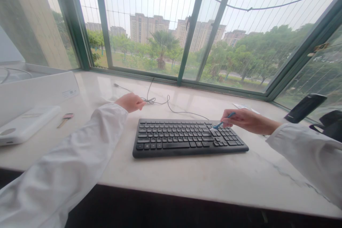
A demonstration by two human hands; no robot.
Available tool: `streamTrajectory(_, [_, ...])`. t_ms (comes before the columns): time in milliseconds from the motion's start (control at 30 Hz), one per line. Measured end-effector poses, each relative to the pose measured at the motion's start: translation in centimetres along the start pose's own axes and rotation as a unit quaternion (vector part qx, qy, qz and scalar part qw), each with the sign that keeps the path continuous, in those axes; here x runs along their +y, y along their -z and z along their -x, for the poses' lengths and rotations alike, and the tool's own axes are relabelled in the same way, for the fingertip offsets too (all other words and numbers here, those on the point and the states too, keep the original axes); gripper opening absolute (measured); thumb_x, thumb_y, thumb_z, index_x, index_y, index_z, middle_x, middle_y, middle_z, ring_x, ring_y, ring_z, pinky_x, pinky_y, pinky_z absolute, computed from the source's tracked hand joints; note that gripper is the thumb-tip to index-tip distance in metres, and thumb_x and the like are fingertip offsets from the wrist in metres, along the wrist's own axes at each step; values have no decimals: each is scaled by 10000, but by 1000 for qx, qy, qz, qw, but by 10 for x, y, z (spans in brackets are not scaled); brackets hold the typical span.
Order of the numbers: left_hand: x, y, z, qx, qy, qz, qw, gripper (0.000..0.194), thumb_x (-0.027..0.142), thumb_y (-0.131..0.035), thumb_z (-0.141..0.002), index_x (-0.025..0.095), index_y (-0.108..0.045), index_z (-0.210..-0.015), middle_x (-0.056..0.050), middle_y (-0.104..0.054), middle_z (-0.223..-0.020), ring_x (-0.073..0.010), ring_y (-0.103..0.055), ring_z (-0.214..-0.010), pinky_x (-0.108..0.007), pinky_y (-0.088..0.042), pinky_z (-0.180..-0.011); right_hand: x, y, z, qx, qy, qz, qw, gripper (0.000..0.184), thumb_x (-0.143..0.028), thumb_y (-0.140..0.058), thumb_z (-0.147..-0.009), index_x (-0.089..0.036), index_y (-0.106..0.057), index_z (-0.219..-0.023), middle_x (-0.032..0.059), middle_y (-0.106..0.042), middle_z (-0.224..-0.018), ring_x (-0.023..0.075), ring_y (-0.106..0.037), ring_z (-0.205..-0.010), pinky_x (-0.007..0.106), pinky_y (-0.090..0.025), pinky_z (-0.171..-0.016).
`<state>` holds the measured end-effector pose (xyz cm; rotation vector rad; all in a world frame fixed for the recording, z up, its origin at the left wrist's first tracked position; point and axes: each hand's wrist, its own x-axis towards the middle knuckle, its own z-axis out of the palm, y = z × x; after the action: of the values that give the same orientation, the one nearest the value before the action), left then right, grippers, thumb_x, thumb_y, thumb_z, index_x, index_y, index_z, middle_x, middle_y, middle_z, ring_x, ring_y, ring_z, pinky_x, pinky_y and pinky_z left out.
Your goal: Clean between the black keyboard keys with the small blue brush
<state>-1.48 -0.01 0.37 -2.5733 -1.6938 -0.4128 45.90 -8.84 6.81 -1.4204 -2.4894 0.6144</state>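
On the pale marble counter point(187, 174) under a green-framed window point(192, 25), right fingers point(227, 115) clench a blue brush point(223, 124) above a black keyboard point(187, 139); left fingers point(139, 102) rest loose beside a tangled cable point(151, 100).

A black computer keyboard point(184, 138) lies flat near the middle of the pale stone worktop point(187, 174), turned a little. A small brush point(223, 123) with blue handle and white bristles stands tilted, its bristles touching the keys toward the right end.

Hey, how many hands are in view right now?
2: the left hand is beside the tangled black cable behind the keyboard; the right hand holds a blue-handled brush over the keyboard's right end.
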Motion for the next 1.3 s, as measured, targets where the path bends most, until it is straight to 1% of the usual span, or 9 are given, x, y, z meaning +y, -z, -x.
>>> streamTrajectory(133, [2, 1, 1, 0, -1, 1, 1000, 446, 423, -440, -900, 229, -703, -597, -4, -607, -537, -149, -518, -539, -277, -316, -588, -5, 0, -1, 73, 12, -71, 995, 436, -620, -578, -867, -189, -641, -846, 68, -684, -788, 177, -592, -725, 321, -459, -707])
streamTrajectory(233, [3, 1, 2, 1, 1, 3, 1000, 445, 420, -445, -899, 226, -706, -597, -6, -602, -530, -147, -516, -534, -276, -317, -581, -25, -11, -8, 96, 22, -97, 990, 452, -631, -593, -851, -182, -646, -865, 74, -689, -794, 176, -595, -720, 319, -466, -690])
streamTrajectory(367, [4, 1, 3, 2, 5, 3, 1000, 445, 421, -450, -901, 220, -712, -604, -6, -588, -512, -143, -509, -521, -273, -317, -566, -64, -37, -33, 74, 60, -107, 990, 445, -621, -590, -854, -178, -635, -854, 74, -703, -798, 175, -620, -723, 312, -474, -682])
streamTrajectory(600, [5, -1, 4, 8, 5, 1, 1000, 436, 404, -455, -895, 212, -724, -609, -15, -606, -527, -143, -524, -540, -275, -327, -569, -129, -83, -105, 37, 169, -162, 971, 370, -545, -558, -893, -179, -608, -877, 56, -725, -809, 159, -643, -731, 297, -490, -692])
streamTrajectory(700, [5, -1, 4, 13, -3, 1, 1000, 433, 400, -453, -891, 212, -725, -611, -20, -621, -546, -144, -521, -545, -281, -324, -570, -152, -100, -128, 17, 198, -169, 965, 320, -495, -557, -907, -181, -595, -859, 55, -734, -808, 162, -658, -735, 295, -491, -695])
streamTrajectory(800, [6, 0, 5, 17, -11, -1, 1000, 404, 371, -467, -875, 207, -725, -612, -27, -615, -539, -147, -499, -530, -292, -301, -552, -168, -113, -142, -2, 217, -161, 963, 240, -424, -555, -920, -195, -574, -850, 46, -745, -817, 172, -683, -767, 304, -495, -726])
streamTrajectory(900, [7, 1, 5, 22, -16, -1, 1000, 386, 349, -481, -865, 196, -722, -605, -39, -615, -541, -147, -480, -521, -302, -283, -544, -175, -122, -149, -12, 230, -156, 961, 186, -380, -556, -921, -207, -556, -854, 30, -744, -820, 172, -692, -766, 303, -500, -734])
streamTrajectory(1000, [7, 1, 5, 25, -17, 0, 1000, 424, 380, -468, -885, 194, -718, -598, -46, -620, -546, -152, -481, -528, -307, -278, -547, -176, -125, -151, -14, 240, -135, 961, 162, -344, -554, -920, -209, -552, -831, 17, -740, -794, 163, -689, -738, 286, -493, -715])
streamTrajectory(1300, [4, -1, 3, 23, -17, 10, 1000, 425, 387, -467, -896, 201, -714, -603, -20, -619, -552, -142, -510, -533, -287, -324, -573, -170, -119, -146, -21, 240, -109, 964, 171, -336, -541, -929, -200, -562, -827, 18, -746, -795, 157, -693, -748, 275, -488, -718])
